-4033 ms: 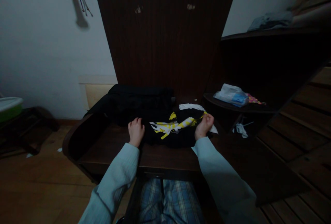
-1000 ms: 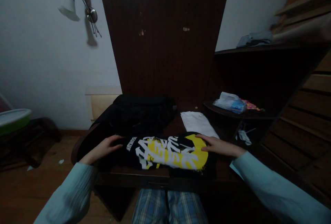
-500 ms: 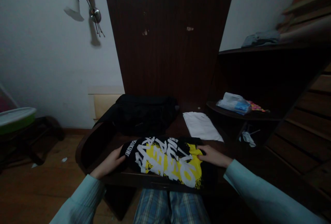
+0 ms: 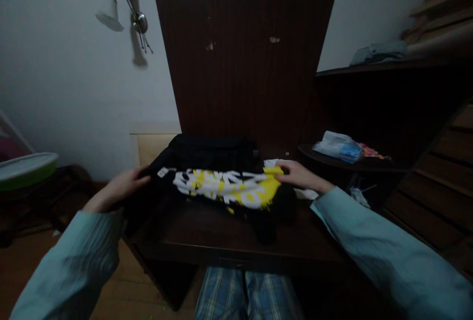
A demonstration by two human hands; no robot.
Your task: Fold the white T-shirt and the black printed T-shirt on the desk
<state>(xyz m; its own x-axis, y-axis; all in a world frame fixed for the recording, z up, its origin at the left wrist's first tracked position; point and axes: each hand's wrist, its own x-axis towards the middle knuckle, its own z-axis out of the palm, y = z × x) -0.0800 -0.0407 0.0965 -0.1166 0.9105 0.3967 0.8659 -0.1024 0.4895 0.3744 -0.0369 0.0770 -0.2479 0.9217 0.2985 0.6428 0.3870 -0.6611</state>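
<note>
A black T-shirt-like garment (image 4: 225, 189) with yellow and white lettering is stretched between my hands, raised above the dark wooden desk (image 4: 207, 226). My left hand (image 4: 123, 184) is closed on its left end, where the black cloth hangs down. On the right, my right hand (image 4: 297, 174) pinches the yellow part of its upper edge. The lettering is blurred and bunched into folds. Behind the garment sits a black bag (image 4: 214, 147), its lower part hidden. A folded white cloth (image 4: 306, 194) is mostly covered by my right hand and the garment.
A corner shelf (image 4: 369, 166) at the right bears a plastic packet (image 4: 338, 147) and a patterned cloth (image 4: 371, 151). Folded clothing (image 4: 379, 53) lies on the upper shelf. At the left stands a stool with a green-rimmed basin (image 4: 27, 172). A lamp (image 4: 110, 13) hangs on the wall.
The garment has been lifted off the desk's front edge and pulled wider. My left hand has moved left and up, my right hand up. The garment now partly covers the white cloth.
</note>
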